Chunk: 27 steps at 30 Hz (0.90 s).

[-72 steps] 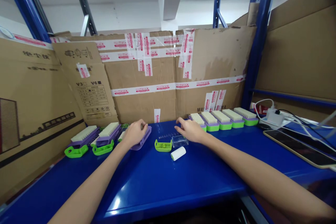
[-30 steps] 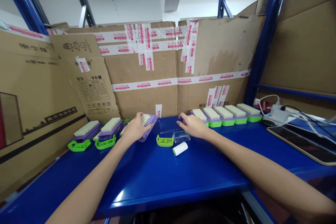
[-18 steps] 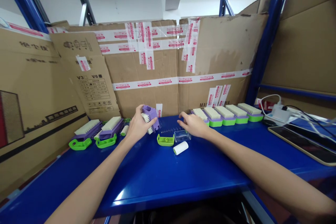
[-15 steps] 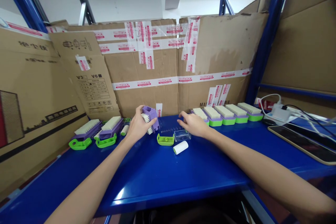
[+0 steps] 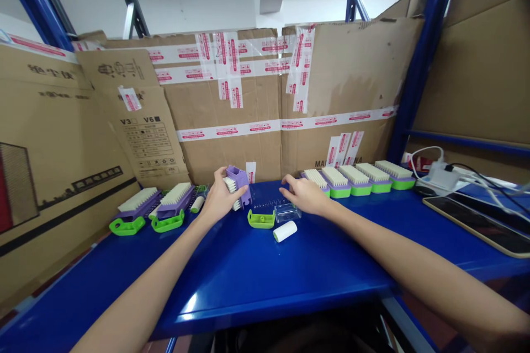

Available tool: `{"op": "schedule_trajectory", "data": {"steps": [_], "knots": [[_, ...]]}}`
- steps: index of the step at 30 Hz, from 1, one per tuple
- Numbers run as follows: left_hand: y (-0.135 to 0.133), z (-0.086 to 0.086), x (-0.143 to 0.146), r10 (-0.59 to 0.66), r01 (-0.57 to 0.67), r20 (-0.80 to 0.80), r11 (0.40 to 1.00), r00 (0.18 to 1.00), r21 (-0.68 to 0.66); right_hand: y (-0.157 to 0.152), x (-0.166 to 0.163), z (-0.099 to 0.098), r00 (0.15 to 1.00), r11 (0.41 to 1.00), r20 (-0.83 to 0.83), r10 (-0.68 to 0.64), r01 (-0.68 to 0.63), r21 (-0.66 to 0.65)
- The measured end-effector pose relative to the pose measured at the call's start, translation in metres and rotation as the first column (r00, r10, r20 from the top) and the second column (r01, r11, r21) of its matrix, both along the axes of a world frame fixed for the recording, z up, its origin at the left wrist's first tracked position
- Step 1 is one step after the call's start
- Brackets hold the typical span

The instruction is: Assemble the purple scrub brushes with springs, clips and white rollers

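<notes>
My left hand [image 5: 221, 197] is closed around a brush head [image 5: 239, 183], purple with cream bristles, tipped on its side above the table. My right hand [image 5: 304, 194] hovers over the table with thumb and forefinger apart, and nothing shows between them. Beneath its fingertips lies a thin metal spring [image 5: 267, 204]. A clear plastic container [image 5: 287, 212] sits just below that hand. Beside the container, on its left, is a green end cap [image 5: 260, 220]. A white roller [image 5: 285, 231] with a green end rests nearer the front edge.
Brushes with purple and green bases [image 5: 358, 178] stand in a row at the right. Two purple brush heads [image 5: 174, 198] with loose green caps [image 5: 168, 222] lie at the left. A phone [image 5: 476, 224] and white cables [image 5: 467, 176] occupy the far right. Cardboard [image 5: 232, 149] walls the back.
</notes>
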<state>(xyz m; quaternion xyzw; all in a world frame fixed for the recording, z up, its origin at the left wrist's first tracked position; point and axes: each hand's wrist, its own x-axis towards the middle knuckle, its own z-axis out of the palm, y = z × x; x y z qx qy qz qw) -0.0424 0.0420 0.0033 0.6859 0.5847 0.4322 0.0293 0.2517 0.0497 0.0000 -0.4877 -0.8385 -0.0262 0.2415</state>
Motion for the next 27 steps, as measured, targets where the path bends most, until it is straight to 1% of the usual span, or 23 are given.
{"op": "schedule_trajectory", "data": {"steps": [4, 7, 10, 14, 19, 23, 27], "knots": [[0.0022, -0.0029, -0.0015, -0.017, 0.017, 0.009, 1.000, 1.000, -0.015, 0.0024, 0.0003, -0.0024, 1.000, 1.000, -0.012, 0.008, -0.007, 0.008], [0.0041, -0.0045, -0.0018, -0.051, 0.050, 0.012, 0.998, 0.999, 0.037, 0.0044, 0.0006, -0.0041, 1.000, 1.000, -0.023, 0.016, -0.016, 0.014], [0.0055, -0.0044, -0.0015, -0.052, 0.049, 0.036, 0.994, 0.998, 0.095, 0.0055, 0.0007, -0.0050, 0.999, 1.000, -0.033, 0.023, -0.023, 0.019], [0.0062, -0.0027, -0.0016, -0.051, 0.043, 0.072, 0.993, 0.996, 0.113, 0.0063, 0.0010, -0.0058, 0.999, 0.999, -0.043, 0.032, -0.031, 0.026], [0.0077, -0.0026, -0.0026, -0.064, 0.058, 0.102, 0.996, 0.993, 0.067, 0.0072, 0.0012, -0.0068, 0.998, 0.998, -0.052, 0.046, -0.044, 0.033], [0.0075, -0.0023, -0.0020, -0.044, 0.049, 0.156, 0.998, 0.987, -0.027, 0.0074, 0.0014, -0.0068, 0.997, 0.998, -0.061, 0.054, -0.052, 0.037], [0.0056, -0.0009, 0.0000, 0.008, 0.013, 0.177, 0.993, 0.984, -0.118, 0.0066, 0.0010, -0.0053, 0.994, 0.996, -0.066, 0.085, -0.082, 0.045]]}}
